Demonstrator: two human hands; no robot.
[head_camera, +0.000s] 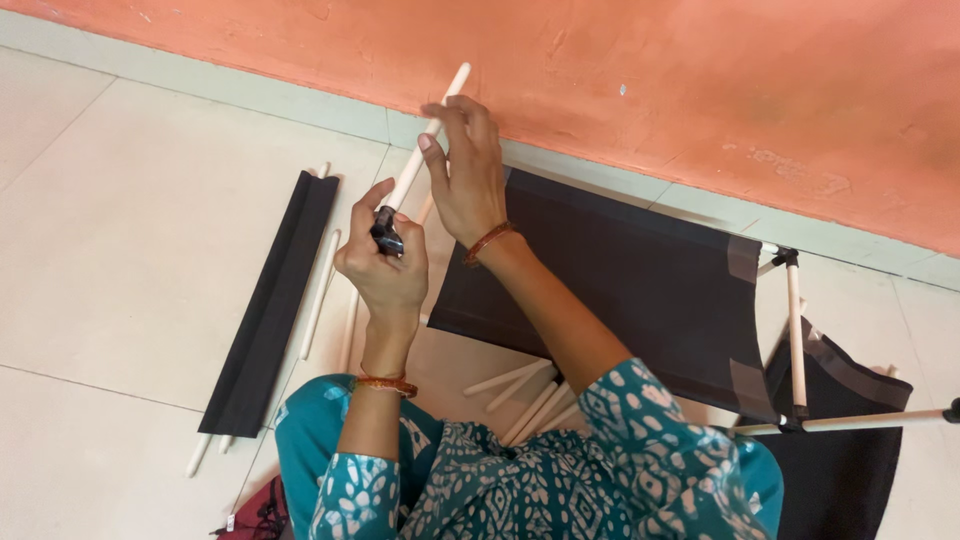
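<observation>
While both hands work up near the far wall (700, 70), orange w/ a pale skirting strip, the left hand (385, 265) is closed round a small black connector (386, 232) at the lower end of a white rod (425, 135). Right hand (465, 170) pinches that same rod higher up, fingers wrapped on it. Rod tilts up toward the wall. Floor (120, 210) is cream tile; black fabric panel (620, 285) right, folded black strip (272, 300) left, spare white rods (525, 395) near the person's lap.
</observation>
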